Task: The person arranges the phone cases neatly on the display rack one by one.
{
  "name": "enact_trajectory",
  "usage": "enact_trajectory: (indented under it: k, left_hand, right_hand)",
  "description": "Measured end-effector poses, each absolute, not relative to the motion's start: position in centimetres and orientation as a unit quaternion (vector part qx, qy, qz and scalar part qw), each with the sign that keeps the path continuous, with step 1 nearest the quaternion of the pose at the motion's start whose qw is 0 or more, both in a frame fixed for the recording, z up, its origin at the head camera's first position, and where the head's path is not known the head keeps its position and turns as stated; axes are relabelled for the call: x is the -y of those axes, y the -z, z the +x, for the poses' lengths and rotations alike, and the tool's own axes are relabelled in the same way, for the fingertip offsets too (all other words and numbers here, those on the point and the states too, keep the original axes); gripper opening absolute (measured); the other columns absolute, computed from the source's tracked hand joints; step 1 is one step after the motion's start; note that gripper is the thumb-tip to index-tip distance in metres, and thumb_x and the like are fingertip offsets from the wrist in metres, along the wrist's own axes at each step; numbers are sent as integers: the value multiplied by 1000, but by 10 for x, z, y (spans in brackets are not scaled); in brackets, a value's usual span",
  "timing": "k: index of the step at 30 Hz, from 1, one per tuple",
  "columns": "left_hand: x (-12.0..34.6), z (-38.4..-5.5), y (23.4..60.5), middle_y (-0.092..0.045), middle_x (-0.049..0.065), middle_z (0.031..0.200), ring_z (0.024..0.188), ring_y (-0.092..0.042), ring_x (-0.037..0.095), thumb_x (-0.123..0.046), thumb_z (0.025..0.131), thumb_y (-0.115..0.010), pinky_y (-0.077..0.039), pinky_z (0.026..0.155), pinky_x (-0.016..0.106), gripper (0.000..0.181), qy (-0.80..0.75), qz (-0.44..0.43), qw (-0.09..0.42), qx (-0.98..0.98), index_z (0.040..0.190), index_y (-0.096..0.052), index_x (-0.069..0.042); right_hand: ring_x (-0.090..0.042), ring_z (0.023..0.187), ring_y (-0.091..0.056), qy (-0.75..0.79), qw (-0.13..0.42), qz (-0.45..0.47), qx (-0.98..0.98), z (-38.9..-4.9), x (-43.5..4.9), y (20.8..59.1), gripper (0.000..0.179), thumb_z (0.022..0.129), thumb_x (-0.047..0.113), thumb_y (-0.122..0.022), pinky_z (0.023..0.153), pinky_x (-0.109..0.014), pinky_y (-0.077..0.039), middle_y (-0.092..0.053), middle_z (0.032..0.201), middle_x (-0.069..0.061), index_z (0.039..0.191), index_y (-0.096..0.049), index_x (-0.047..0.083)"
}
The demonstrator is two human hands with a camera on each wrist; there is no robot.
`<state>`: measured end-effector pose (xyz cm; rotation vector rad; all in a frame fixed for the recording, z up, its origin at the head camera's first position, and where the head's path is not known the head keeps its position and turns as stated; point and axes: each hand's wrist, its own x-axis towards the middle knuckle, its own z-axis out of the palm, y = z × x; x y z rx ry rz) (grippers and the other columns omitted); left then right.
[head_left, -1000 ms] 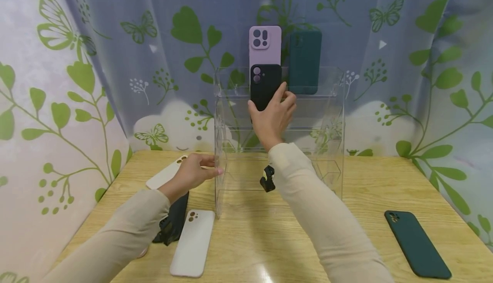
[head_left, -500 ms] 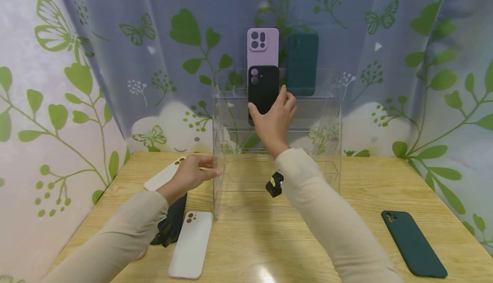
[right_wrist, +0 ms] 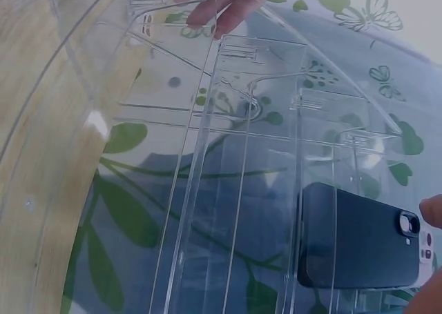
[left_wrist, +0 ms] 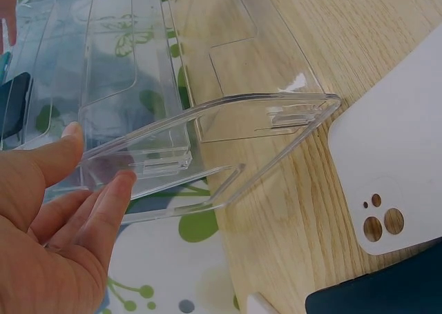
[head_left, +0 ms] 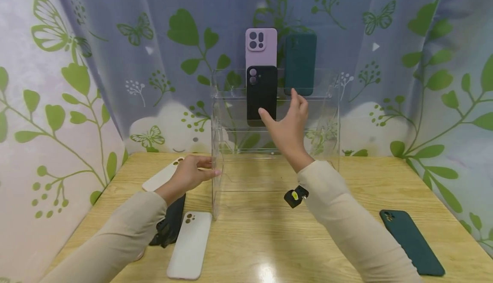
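Note:
A clear acrylic tiered display stand [head_left: 216, 191] stands upright on the table. My left hand [head_left: 190, 172] pinches the edge of its left side panel, thumb on one side and fingers on the other in the left wrist view. A black phone case [head_left: 261, 96] leans upright in a tier below the top, also seen in the right wrist view as a dark case [right_wrist: 356, 241]. Just right of it, my right hand [head_left: 289, 131] is spread with thumb and fingers apart, the thumb overlapping the case's lower part. Behind stand a lilac case [head_left: 267, 58] and a teal case [head_left: 301, 62] on the top tier.
Left of the stand lie a white case [head_left: 189, 246], another white case [head_left: 158, 178] and a dark case [head_left: 176, 221] partly under my left arm. A dark green case [head_left: 414, 242] lies at the right. A patterned curtain [head_left: 154, 0] hangs behind the table.
My right hand has let go of the black phone case and moved right and down from it. The case stays leaning in the stand. My left hand keeps its hold.

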<state>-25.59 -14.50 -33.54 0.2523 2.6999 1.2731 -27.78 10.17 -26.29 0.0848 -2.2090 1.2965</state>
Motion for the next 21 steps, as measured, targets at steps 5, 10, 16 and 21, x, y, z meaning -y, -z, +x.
enact_trajectory:
  k: [5,10,16,21]
  left_hand:
    - [146,-256,336,-59,19,130,120,-55,35,-30,90,-69,-52,90,45,59,-424,88,72,-898,140,-50,-5]
    - [145,-256,335,-59,20,129,120,-55,36,-30,90,-69,-52,90,45,60,-426,92,73,-897,140,-49,-3]
    - [145,-254,334,-59,21,129,120,-54,37,-29,90,-68,-52,90,45,59,-426,94,71,-897,139,-49,-2]
    - [145,-255,334,-58,21,129,121,-53,37,-29,90,-69,-52,90,45,59,-424,93,70,-898,139,-50,-2]
  right_hand:
    - [-32,139,-27,-479,274,29,834,-266,-117,266,92,85,46,-69,109,-52,-32,-20,153,-13,154,-19,13]
    - [-32,139,-27,-474,268,30,838,-253,-135,272,91,85,45,-69,109,-55,-30,-19,153,-12,154,-18,15]
    - [-34,141,-23,-474,252,16,844,-237,-160,282,92,85,47,-69,108,-59,-27,-15,155,-12,155,-17,18]
    - [-36,141,-21,-464,252,7,849,-223,-182,292,91,86,45,-69,109,-62,-24,-15,155,-15,155,-17,16]
